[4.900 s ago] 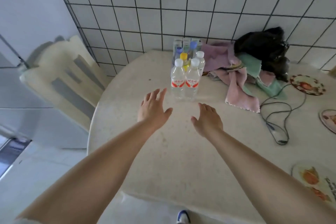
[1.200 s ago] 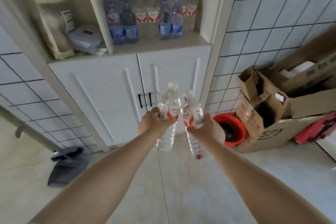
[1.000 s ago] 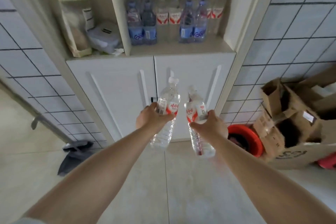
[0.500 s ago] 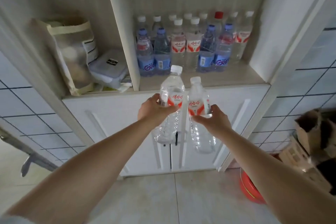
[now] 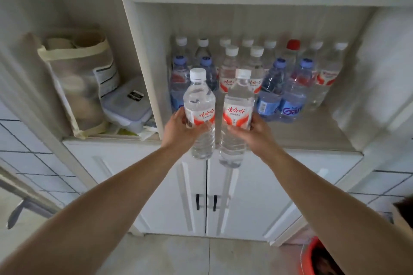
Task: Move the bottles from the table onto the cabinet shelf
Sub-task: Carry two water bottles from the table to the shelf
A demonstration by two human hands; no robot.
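Observation:
My left hand grips a clear water bottle with a white cap and a red label, held upright. Beside it, my right hand grips a second bottle of the same kind. Both bottles hang in the air just in front of the cabinet shelf, over its front edge. On the shelf behind them stand several bottles, some with blue labels and caps, one with a red cap.
A vertical divider bounds the shelf on the left; beyond it lie a cloth bag and a plastic box. White cabinet doors are closed below. A red bucket stands on the floor at lower right.
Since the table, each hand has picked up a bottle. Over the last second both bottles rose from door height to shelf height as I came closer to the cabinet.

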